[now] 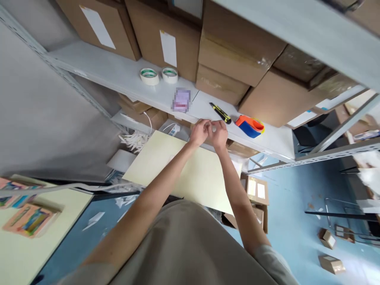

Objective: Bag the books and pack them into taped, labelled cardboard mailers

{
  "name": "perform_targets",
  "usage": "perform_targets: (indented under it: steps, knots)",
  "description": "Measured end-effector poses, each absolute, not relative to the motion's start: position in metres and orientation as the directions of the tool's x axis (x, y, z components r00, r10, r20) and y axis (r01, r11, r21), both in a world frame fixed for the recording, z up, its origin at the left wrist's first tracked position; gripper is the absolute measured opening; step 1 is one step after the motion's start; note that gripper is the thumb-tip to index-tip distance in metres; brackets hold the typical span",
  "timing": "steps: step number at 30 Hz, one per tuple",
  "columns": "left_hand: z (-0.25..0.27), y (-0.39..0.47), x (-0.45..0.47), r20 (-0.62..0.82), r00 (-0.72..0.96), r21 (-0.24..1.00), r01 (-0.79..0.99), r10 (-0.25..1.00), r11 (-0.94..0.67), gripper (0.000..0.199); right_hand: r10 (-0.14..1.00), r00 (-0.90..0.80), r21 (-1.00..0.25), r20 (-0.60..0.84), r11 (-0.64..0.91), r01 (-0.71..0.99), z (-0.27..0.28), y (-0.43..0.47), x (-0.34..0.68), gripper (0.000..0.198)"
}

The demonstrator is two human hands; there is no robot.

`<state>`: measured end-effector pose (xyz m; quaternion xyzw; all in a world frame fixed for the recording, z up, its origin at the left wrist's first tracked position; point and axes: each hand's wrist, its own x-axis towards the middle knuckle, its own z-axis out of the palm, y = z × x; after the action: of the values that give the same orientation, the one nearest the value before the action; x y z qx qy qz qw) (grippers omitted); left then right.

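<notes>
My left hand [199, 132] and my right hand [219, 135] meet fingertip to fingertip at the front edge of a grey shelf [166, 99]. Both have their fingers curled in a pinch; anything between them is too small or hidden to make out. Just beyond the right hand lies a black and yellow utility knife [220, 113]. To its right sits an orange and blue band-like item [249, 126]. A blurred-out purple item [181, 99] is left of the hands, with two rolls of tape [149, 76] further left. Below my forearms is a pale yellow tabletop [192, 178].
Cardboard boxes [178, 43] line the back of the shelf. White paper strips [135, 141] are heaped left of the tabletop. Colourful packs [28, 219] lie on another table at lower left. More boxes [257, 192] stand on the blue floor at right.
</notes>
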<state>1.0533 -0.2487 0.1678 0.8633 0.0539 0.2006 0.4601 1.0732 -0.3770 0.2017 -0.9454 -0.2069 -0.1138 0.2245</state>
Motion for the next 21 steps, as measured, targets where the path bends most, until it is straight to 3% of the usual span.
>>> perform_targets:
  steps: [5, 10, 15, 21]
  knots:
    - [0.223, -0.277, 1.095, 0.416, 0.862, 0.805, -0.2, 0.29, -0.558, 0.043, 0.267, 0.881, -0.363, 0.389, -0.835, 0.414, 0.242, -0.396, 1.135, 0.038]
    - [0.23, -0.283, 1.09, 0.422, 0.868, 0.791, -0.213, 0.26, -0.574, 0.041, 0.269, 0.924, -0.344, 0.27, -0.87, 0.354, 0.234, -0.394, 1.166, 0.039]
    - [0.214, -0.264, 1.075, 0.415, 0.869, 0.789, -0.197, 0.268, -0.582, 0.039, 0.217, 0.965, -0.341, 0.146, -0.905, 0.255, 0.217, -0.388, 1.173, 0.046]
    - [0.148, -0.209, 1.032, 0.269, 0.885, 0.822, -0.006, 0.38, -0.569, 0.043, 0.217, 0.924, -0.392, 0.315, -0.857, 0.335, 0.197, -0.391, 1.149, 0.048]
